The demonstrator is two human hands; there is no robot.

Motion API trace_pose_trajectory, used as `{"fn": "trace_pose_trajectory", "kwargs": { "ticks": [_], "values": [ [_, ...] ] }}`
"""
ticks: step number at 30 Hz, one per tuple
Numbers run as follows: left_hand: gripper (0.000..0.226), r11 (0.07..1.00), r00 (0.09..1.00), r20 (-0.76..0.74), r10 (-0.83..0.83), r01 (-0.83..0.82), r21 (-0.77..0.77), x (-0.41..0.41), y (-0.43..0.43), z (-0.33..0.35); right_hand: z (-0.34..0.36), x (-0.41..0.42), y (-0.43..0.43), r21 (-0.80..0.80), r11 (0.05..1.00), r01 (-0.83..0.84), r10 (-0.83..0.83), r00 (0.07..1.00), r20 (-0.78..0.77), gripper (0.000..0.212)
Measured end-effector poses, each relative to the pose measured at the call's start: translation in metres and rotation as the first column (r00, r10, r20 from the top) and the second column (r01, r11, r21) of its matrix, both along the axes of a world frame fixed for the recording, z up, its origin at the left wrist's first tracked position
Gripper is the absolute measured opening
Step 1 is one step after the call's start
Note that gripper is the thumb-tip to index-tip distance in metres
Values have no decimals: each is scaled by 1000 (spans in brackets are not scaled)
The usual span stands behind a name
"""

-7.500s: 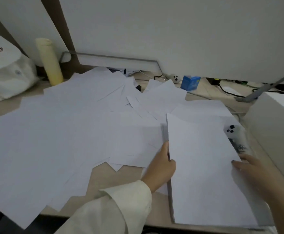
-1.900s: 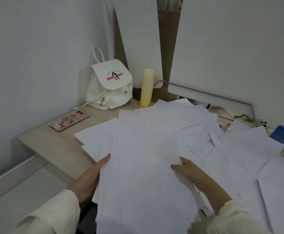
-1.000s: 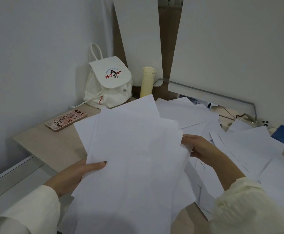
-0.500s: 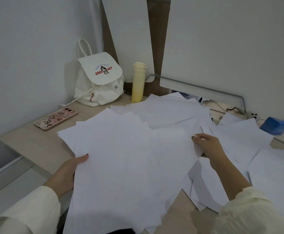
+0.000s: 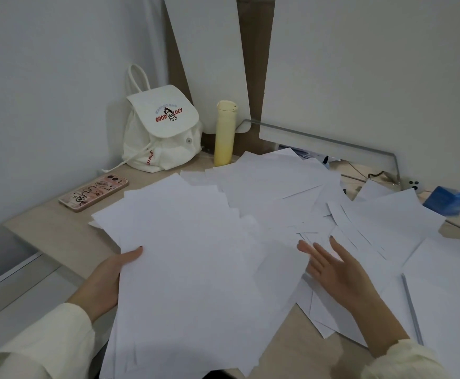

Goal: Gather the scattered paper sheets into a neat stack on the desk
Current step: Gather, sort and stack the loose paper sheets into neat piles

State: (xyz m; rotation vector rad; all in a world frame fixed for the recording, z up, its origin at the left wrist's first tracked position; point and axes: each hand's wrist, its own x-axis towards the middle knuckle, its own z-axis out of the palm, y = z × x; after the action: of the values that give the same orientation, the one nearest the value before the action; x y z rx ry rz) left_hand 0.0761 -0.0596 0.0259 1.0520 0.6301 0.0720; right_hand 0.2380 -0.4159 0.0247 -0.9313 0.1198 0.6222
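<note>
Left hand (image 5: 104, 280) is gripping a fanned bundle (image 5: 196, 269) by its left edge at the desk's (image 5: 59, 236) near side; right hand (image 5: 338, 272) is hovering spread and empty. Many loose sheets (image 5: 278, 184) are lying scattered beyond, awaiting gathering and squaring.

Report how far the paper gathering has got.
Done: many white paper sheets are collected into one fanned bundle. In hand: the left hand grips its left edge; the right hand, fingers straight, is open beside it. Left: loose white sheets across the pale wooden desk need collecting, then everything squaring.
</note>
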Motion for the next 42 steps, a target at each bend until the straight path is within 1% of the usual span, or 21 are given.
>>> {"fn": "trace_pose_trajectory", "kwargs": {
  "ticks": [3, 6, 7, 9, 10, 11, 12, 14, 15, 17, 20, 22, 24, 26, 29, 31, 34, 37, 38, 40, 42],
  "values": [
    [24, 999, 999, 3, 32, -32, -26, 3, 0, -1, -6, -26, 16, -129, 987, -93, 92, 996, -16, 41],
    [22, 999, 999, -33, 34, -34, 0, 7, -8, -3, -11, -42, 36, -379, 921, -89, 152, 978, 141, 23],
    [21, 999, 998, -48, 28, -27, 20, 9, -11, -4, -10, -42, 40, -492, 871, 3, 117, 970, 214, 21],
    [20, 998, 997, -61, 44, -41, 48, 11, -13, -4, 2, -29, 39, -659, 688, 304, -6, 911, 413, 18],
    [22, 997, 997, -60, 55, -51, 61, 11, -12, -3, 15, -21, 36, -673, 580, 458, -44, 843, 536, 17],
    [23, 996, 997, -54, 61, -56, 74, 11, -10, -4, 33, -15, 32, -634, 515, 577, -46, 757, 652, 15],
    [23, 994, 997, -51, 56, -52, 93, 10, -9, -2, 56, -12, 30, -573, 517, 636, -3, 671, 742, 13],
    [21, 991, 997, -59, 46, -38, 131, 10, -7, -1, 108, -18, 30, -475, 675, 565, 98, 569, 817, 7],
    [19, 989, 997, -66, 37, -27, 147, 11, -6, -3, 132, -26, 33, -439, 779, 447, 137, 562, 816, 5],
    [14, 987, 997, -72, 9, 2, 160, 13, -6, -2, 169, -36, 40, -356, 912, 205, 180, 580, 795, 15],
    [14, 986, 998, -51, -26, 34, 161, 13, -10, 1, 190, -27, 52, -292, 956, 7, 213, 667, 713, 22],
    [14, 989, 998, -48, -36, 42, 139, 13, -12, 1, 184, -13, 64, -351, 936, -30, 255, 745, 616, 26],
    [16, 988, 997, -47, -60, 66, 137, 14, -14, -1, 162, 5, 76, -449, 893, -30, 294, 796, 529, 19],
    [19, 982, 997, -68, -28, 40, 187, 14, -16, -2, 134, 21, 88, -615, 788, 23, 356, 798, 486, 14],
    [30, 997, 999, 22, -43, 41, 69, 14, -14, -6, 101, 34, 112, -787, 614, 63, 456, 785, 419, 24],
    [43, 998, 996, 60, -70, 70, 11, 13, -12, -7, 87, 36, 130, -836, 548, 28, 527, 765, 371, 29],
    [48, 990, 988, 77, -136, 133, 48, 12, -12, -9, 74, 33, 154, -831, 556, -26, 570, 739, 359, 30],
    [94, 975, 985, 41, -167, 158, 157, 12, -11, -13, 62, 26, 174, -776, 630, -44, 547, 734, 403, 20],
    [101, 972, 984, 39, -176, 167, 168, 11, -11, -14, 58, 25, 178, -765, 642, -53, 537, 743, 399, 15],
    [91, 973, 981, 57, -185, 175, 152, 11, -9, -17, 51, 27, 180, -768, 639, -37, 513, 764, 390, 14],
    [54, 983, 983, 86, -161, 151, 108, 9, -7, -15, 43, 34, 175, -800, 599, 28, 481, 786, 388, 26]
  ]
}}
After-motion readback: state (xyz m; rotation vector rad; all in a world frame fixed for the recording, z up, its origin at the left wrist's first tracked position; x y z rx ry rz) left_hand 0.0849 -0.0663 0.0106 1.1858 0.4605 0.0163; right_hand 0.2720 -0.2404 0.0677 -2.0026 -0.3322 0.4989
